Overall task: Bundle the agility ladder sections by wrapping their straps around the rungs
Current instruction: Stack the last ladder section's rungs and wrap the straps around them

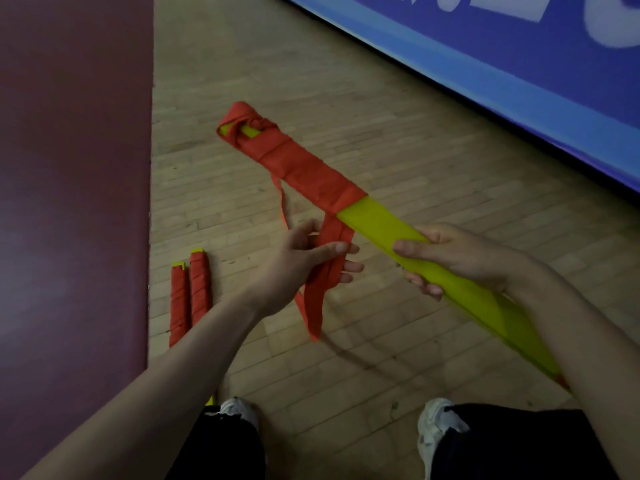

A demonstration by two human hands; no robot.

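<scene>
Gripping the stiff yellow rungs (374, 225) mid-length, the right hand (450, 256) steadies them; the left hand (294, 268) pinches the limp red strap (313, 306) (light, probably slippery).

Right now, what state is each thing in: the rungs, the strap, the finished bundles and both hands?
Rungs: held off the floor, far half wrapped, near half bare.
Strap: partly wound, loose tail hanging down.
Bundles: two, fully wrapped, lying side by side on the floor.
Left hand: pinches the strap.
Right hand: grips the rungs.
</scene>
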